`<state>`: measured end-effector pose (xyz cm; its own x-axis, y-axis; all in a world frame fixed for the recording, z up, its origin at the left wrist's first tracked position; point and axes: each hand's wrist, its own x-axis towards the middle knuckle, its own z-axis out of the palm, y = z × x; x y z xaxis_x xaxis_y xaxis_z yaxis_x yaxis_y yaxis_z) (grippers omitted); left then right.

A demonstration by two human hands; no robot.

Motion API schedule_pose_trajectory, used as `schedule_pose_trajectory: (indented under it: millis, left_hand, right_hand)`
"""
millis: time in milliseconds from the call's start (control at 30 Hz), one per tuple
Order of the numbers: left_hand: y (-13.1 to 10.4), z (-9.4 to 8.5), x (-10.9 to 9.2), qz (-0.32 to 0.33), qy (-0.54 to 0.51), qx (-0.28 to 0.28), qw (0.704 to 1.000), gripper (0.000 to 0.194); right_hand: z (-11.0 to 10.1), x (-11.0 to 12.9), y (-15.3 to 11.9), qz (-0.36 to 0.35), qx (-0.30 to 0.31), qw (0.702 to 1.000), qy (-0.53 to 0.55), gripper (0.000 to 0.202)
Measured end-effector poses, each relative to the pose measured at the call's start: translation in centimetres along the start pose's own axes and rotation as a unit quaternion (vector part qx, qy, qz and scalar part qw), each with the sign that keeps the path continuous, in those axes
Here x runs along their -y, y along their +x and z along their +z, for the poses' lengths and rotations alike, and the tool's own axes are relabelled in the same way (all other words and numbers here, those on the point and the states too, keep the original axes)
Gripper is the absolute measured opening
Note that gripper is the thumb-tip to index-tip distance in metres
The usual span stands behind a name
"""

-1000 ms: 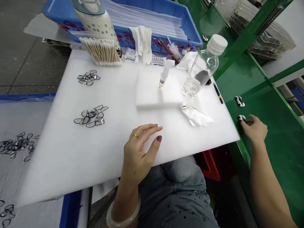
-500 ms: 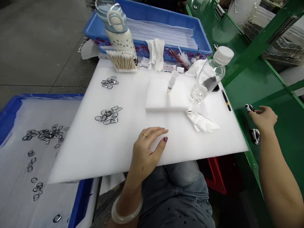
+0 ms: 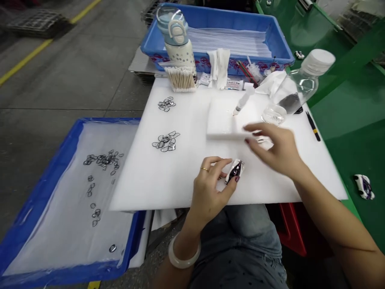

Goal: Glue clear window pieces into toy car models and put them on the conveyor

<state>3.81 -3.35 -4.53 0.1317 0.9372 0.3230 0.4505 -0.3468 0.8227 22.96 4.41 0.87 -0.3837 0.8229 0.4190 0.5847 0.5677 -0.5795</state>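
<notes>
Left hand pinches the small toy car near the counter's front edge, long axis slanting toward the far right corner. Right hand, released and empty, hovers just beyond it.

A small toy car — white body with dark, purplish markings — lies on the white foam sheet near its front edge, tilted at a slant. The left hand pinches it between thumb and fingertips — partly covering it.
</notes>
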Motion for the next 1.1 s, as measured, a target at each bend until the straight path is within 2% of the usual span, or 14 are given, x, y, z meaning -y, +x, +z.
schedule_pose_trajectory:
  millis: [67,167,233,300,367,433,500,600,633,733,800,900,1000,1100]
  left_hand:
    - [-0.1,-0.2,0.2,0.024,-0.062,0.061,0.996,0.032]
    - [-0.1,-0.4,0.5,0.052,-0.099,0.127,0.986,0.030]
    - [0.0,-0.5,0.6,0.061,-0.059,0.133,0.988,0.030]
    - [0.2,-0.3,0.5,0.079,0.004,0.145,0.986,0.039]
    - [0.5,-0.1,0.3,0.092,0.052,0.158,0.982,0.045]
    - [0.8,0.3,0.0,0.082,0.063,0.154,0.983,0.045]
    - [1.1,0.7,-0.3,0.053,0.043,0.126,0.990,0.043]
    - [1.5,1.2,-0.9,-0.005,0.001,0.077,0.997,0.039]
    - [1.6,1.4,-1.1,-0.023,-0.010,0.064,0.998,0.035]
    - [1.8,1.6,-1.5,-0.055,-0.038,0.038,0.997,0.028]
    - [1.9,1.7,-1.7,-0.062,-0.051,0.024,0.996,0.027]
    - [1.9,1.7,-1.7,-0.061,-0.056,0.016,0.996,0.027]
    - [1.9,1.7,-1.6,-0.054,-0.051,0.016,0.997,0.027]
    - [1.8,1.6,-1.7,-0.047,-0.049,0.012,0.998,0.025]
  right_hand:
    - [0.0,-0.6,2.4,0.068,-0.063,0.996,0.016,0.034]
    - [0.8,-1.4,5.5,0.123,0.002,0.992,-0.015,0.025]
    - [1.1,-1.7,6.7,0.144,0.047,0.987,-0.052,0.018]
    - [0.8,-1.7,7.1,0.166,0.064,0.984,-0.020,0.028]
    - [0.2,-1.1,6.5,0.167,0.063,0.981,0.077,0.033]
    - [-0.3,0.2,5.0,0.131,0.029,0.969,0.206,0.026]
    - [-0.3,1.8,2.9,0.081,-0.017,0.941,0.327,0.012]
    - [0.1,3.9,0.0,0.062,-0.040,0.889,0.452,0.016]
    - [0.2,4.4,-0.7,0.067,-0.031,0.876,0.476,0.017]
    - [0.1,5.3,-1.7,0.093,-0.002,0.848,0.521,0.054]
    - [0.0,5.5,-1.8,0.114,-0.017,0.842,0.527,0.065]
    - [0.5,5.4,-1.8,0.124,-0.069,0.831,0.537,0.064]
    - [1.5,5.1,-1.9,0.082,-0.111,0.813,0.566,0.063]
    - [2.3,4.7,-2.1,0.066,-0.125,0.805,0.576,0.060]
